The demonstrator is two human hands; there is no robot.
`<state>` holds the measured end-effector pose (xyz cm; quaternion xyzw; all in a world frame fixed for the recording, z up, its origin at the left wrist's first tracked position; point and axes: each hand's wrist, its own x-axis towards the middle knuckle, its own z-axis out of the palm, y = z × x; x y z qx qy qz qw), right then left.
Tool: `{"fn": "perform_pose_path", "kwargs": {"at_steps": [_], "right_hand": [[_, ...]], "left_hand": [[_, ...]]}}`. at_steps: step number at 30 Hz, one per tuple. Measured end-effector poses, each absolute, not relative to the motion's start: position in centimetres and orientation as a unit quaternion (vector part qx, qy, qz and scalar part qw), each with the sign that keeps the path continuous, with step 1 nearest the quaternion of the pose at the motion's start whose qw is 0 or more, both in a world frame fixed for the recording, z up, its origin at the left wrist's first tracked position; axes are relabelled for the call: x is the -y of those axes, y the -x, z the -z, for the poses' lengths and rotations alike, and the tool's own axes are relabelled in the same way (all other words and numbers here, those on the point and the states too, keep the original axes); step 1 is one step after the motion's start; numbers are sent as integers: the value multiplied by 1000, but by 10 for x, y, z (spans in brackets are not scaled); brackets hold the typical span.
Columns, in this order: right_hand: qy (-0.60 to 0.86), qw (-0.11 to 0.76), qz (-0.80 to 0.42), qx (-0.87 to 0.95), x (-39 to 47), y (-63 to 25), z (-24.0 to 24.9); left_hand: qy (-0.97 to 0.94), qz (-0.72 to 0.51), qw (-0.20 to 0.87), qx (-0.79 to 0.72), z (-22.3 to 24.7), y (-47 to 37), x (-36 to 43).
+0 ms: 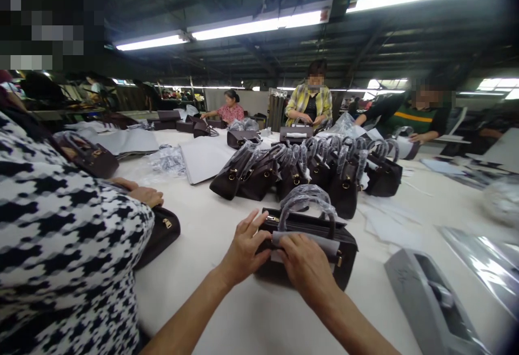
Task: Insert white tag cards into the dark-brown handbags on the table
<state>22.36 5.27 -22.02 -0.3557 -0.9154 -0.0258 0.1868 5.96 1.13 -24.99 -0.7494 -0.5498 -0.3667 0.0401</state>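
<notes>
Handbag: dark brown leather handbag (324, 247) with plastic-wrapped handles is lying on the white counter (251, 312), directly before the person.
Paper: grey paper slip (320, 242) is being pressed along the bag's top edge.
Left hand: left hand (243, 249) is being laid flat, fingers spread, against the bag's near end.
Right hand: right hand (306, 266) is being pressed down, fingers curled, on the slip.
Done: row of upright dark brown handbags (308, 174) with wrapped handles is standing behind.
Left: judged midway, this bag not yet set upright.
Nearby: grey tape dispenser (430, 301); houndstooth-sleeved co-worker (68, 247) at left.
</notes>
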Motion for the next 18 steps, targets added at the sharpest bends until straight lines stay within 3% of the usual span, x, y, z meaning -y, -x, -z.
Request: {"fn": "perform_pose_path", "kwargs": {"at_steps": [3,5,10,16,18], "right_hand": [[361,197,37,911,-57,-223,223],[358,212,37,909,-62,-223,227],[336,263,0,904,-75,-227,233],[324,253,28,911,-79,-222,228],[317,256,58,911,-88,-217,233]], "left_hand": [[776,362,-70,512,241,-52,-16],[779,354,-82,511,238,-49,-19],[805,316,9,502,243,-49,-23],[796,357,194,449,273,-38,-41],[804,384,182,416,286,-28,-60]]}}
